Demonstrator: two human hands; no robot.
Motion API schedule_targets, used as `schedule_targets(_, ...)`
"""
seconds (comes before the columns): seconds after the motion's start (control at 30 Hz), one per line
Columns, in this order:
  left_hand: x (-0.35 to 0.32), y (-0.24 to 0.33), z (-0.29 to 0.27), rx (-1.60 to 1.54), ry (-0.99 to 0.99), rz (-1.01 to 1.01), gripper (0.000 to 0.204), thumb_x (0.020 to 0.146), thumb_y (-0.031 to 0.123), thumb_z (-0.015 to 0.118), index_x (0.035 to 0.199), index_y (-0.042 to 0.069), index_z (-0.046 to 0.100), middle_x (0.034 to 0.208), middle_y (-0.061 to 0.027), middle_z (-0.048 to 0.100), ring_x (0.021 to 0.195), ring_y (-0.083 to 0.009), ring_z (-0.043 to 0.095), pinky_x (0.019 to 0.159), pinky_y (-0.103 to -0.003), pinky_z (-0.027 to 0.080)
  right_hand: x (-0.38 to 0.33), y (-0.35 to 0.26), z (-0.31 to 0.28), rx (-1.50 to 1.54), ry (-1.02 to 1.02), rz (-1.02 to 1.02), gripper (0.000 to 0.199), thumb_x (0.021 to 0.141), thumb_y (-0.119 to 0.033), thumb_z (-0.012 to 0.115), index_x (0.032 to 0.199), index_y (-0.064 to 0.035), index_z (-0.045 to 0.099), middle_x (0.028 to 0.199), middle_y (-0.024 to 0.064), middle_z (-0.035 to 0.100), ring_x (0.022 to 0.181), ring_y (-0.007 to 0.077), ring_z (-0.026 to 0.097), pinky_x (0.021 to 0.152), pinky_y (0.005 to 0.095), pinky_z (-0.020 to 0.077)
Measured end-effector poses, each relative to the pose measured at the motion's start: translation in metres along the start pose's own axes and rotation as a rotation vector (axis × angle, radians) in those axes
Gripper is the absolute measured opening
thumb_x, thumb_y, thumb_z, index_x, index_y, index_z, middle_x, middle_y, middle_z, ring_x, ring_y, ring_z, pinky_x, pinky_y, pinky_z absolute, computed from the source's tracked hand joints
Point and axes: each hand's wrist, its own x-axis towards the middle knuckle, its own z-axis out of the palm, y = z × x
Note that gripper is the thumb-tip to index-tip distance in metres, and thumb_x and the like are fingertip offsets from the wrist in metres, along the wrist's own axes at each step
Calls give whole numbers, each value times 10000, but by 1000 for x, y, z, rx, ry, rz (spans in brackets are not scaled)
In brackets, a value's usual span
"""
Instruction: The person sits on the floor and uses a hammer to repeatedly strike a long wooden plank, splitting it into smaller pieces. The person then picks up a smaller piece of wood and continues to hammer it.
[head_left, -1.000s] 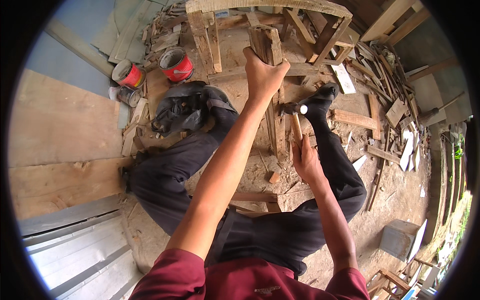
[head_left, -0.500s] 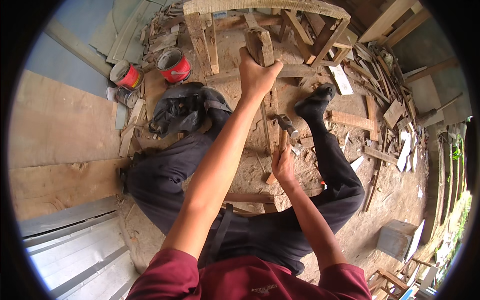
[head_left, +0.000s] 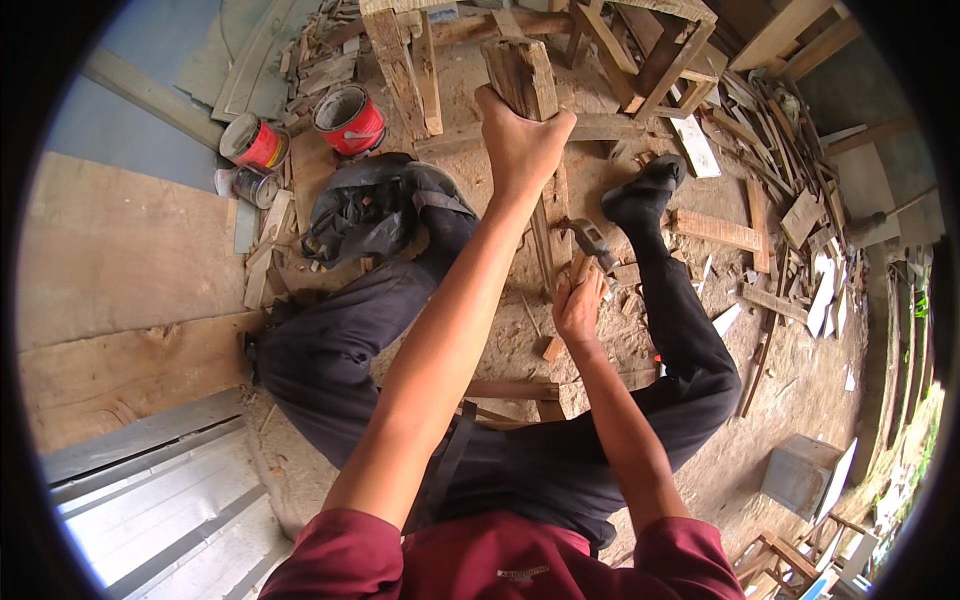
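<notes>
Now my right hand (head_left: 578, 308) was wrapped around the pale wooden handle of a steel-headed claw hammer (head_left: 590, 243), fingers closed tight, low between my knees. A second earlier that hand had been raised further away, with the hammer head up near my right foot; half a second ago it was already dropping, and by this moment it had come in close to my lap, the head pointing away and to the right, just beside the lower stretch of the timber. I judged that a stroke had ended and the hammer was drawn back, not striking.

My left hand (head_left: 518, 140) was clenched around the top of a rough, weathered, upright piece of square timber (head_left: 522, 75), holding it steady at arm's length. That grip had not shifted across the three views; only the piece looked nearer and larger as my head leaned in.

Beyond the hands, my black-socked right foot (head_left: 642, 192) rested on the sawdust-covered ground (head_left: 640, 330) to the right of the timber. A crumpled black bag (head_left: 362, 212) lay left of my left knee, and further left two red paint tins (head_left: 350, 118) stood near flat boards. A bare wooden stool frame (head_left: 655, 55) stood at the far side, with scattered offcuts (head_left: 790, 200) off to the right.
</notes>
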Motion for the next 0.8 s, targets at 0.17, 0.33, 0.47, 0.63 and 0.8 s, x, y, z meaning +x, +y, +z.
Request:
schedule_targets(0.17, 4, -6, 6, -10, -39, -40, 478, 699, 83, 717, 1001, -43, 368, 846, -166, 603, 695, -220, 622, 626, -346, 525, -5, 19, -46, 281, -149, -41, 533, 897, 1, 565, 1324, 98, 261, 696, 280, 587, 571, 484, 587, 481, 512, 451)
schedule_targets(0.33, 3, -1, 8, -20, -30, 2, 485, 673, 64, 719, 977, -43, 356, 839, -202, 610, 710, -284, 651, 638, -381, 543, 49, -27, -118, 314, -424, 212, 204, 952, -56, 532, 1088, 38, 413, 726, 269, 572, 703, 496, 581, 548, 480, 438)
schedule_targets(0.47, 4, -4, 14, 29, -58, 54, 485, 677, 85, 727, 988, -52, 381, 846, -213, 624, 721, -296, 663, 644, -378, 551, 26, -20, -107, 212, -351, 102, 308, 934, -41, 543, 1147, 101, 371, 662, 286, 561, 569, 493, 565, 481, 520, 420)
schedule_targets(0.63, 11, -5, 10, 50, -78, 51, 477, 680, 108, 739, 991, -60, 419, 830, -195, 637, 713, -280, 669, 631, -376, 552, -7, -7, -54, 274, -83, -87, 409, 941, -15, 528, 1238, 152, 303, 576, 221, 506, 380, 400, 456, 367, 478, 319)
schedule_targets(0.8, 10, -14, 4, -20, -72, 57, 422, 694, 108, 740, 960, -36, 446, 810, -152, 637, 693, -213, 645, 623, -339, 534, -21, -11, -27, 123, -108, -12, 364, 917, 3, 530, 1224, 115, 369, 897, 277, 539, 750, 415, 558, 607, 495, 417)
